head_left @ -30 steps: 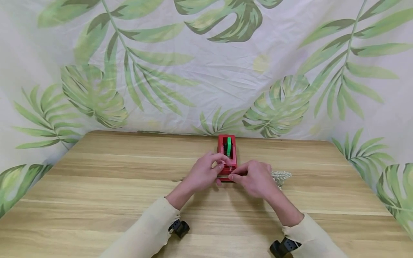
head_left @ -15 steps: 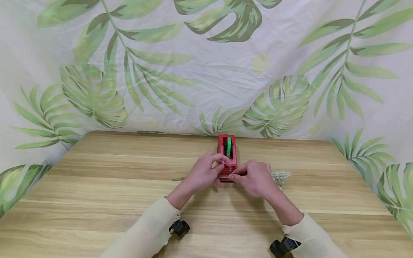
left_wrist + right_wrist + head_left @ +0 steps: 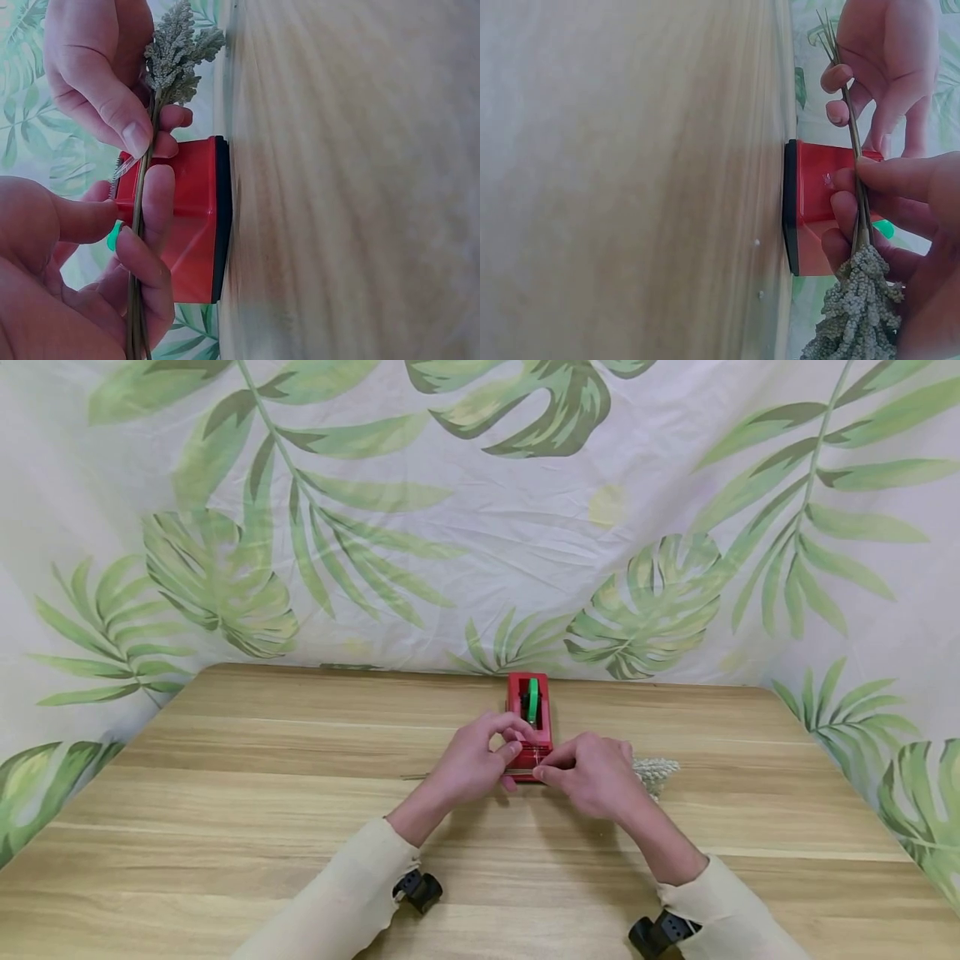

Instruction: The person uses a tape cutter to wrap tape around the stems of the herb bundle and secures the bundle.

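Observation:
A small bunch of dried flowers [image 3: 656, 770] with pale, beaded heads lies across the front of a red tape dispenser [image 3: 529, 679]. My right hand [image 3: 596, 777] pinches the stems [image 3: 854, 120] just below the flower heads, between thumb and fingers. Farther down, my left hand [image 3: 472, 764] has its lower fingers curled round the same stems, as the left wrist view shows. A narrow strip of clear tape [image 3: 124, 167] shows beside the right thumb, by the dispenser's toothed cutting edge [image 3: 114, 180]. Left thumb and forefinger come close together near the cutter.
A green tape roll [image 3: 533, 700] sits in the dispenser, which stands near the back edge of the wooden table [image 3: 300, 860]. Small pale crumbs [image 3: 757, 242] lie on the tabletop. Behind the table hangs a leaf-print cloth [image 3: 510, 543].
Both hands, the flowers and the dispenser stay almost in place. The strip of tape between the hands shifts only slightly.

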`<state>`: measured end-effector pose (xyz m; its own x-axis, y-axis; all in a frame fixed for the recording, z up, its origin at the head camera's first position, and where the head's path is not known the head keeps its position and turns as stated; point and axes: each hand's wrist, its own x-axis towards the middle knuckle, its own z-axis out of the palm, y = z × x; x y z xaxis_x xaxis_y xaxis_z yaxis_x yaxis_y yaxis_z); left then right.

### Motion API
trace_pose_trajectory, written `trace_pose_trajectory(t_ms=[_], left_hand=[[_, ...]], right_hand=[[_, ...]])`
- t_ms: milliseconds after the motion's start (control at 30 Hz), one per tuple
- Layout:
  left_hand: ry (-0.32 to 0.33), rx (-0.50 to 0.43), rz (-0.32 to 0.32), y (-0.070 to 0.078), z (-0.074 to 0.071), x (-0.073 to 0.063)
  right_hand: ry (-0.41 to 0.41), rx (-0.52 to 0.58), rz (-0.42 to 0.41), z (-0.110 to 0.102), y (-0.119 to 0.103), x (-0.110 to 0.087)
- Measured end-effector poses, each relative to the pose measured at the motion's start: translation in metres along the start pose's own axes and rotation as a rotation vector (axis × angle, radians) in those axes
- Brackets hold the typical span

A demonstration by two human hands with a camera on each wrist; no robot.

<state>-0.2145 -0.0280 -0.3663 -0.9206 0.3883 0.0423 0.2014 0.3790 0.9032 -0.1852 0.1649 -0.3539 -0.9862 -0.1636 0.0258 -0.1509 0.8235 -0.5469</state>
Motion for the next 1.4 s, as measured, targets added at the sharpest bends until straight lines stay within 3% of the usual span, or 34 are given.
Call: trace_pose_trajectory(t_ms=[367, 533, 767, 967, 1200, 1400], left_hand=[[0.018, 0.001, -0.011, 0.002, 0.000, -0.002], [0.027, 0.018, -0.020, 0.002, 0.000, -0.002], [0.011, -0.012, -0.044, 0.004, -0.002, -0.003], [0.046, -0.011, -0.054, 0.016, -0.010, -0.006], [0.042, -0.037, -0.001, 0.037, -0.022, -0.014], [-0.020, -0.028, 0.066, 0.046, -0.027, -0.022]], right_hand=[[-0.026, -0.007, 0.009, -0.003, -0.002, -0.002], [-0.085, -0.002, 0.013, -0.003, -0.002, -0.003], [-0.071, -0.004, -0.037, -0.012, -0.001, -0.006], [-0.084, 0.012, -0.087, -0.023, -0.003, -0.010], [-0.006, 0.017, -0.208, -0.037, -0.009, -0.019], [0.078, -0.110, -0.442, -0.043, -0.010, -0.024]])
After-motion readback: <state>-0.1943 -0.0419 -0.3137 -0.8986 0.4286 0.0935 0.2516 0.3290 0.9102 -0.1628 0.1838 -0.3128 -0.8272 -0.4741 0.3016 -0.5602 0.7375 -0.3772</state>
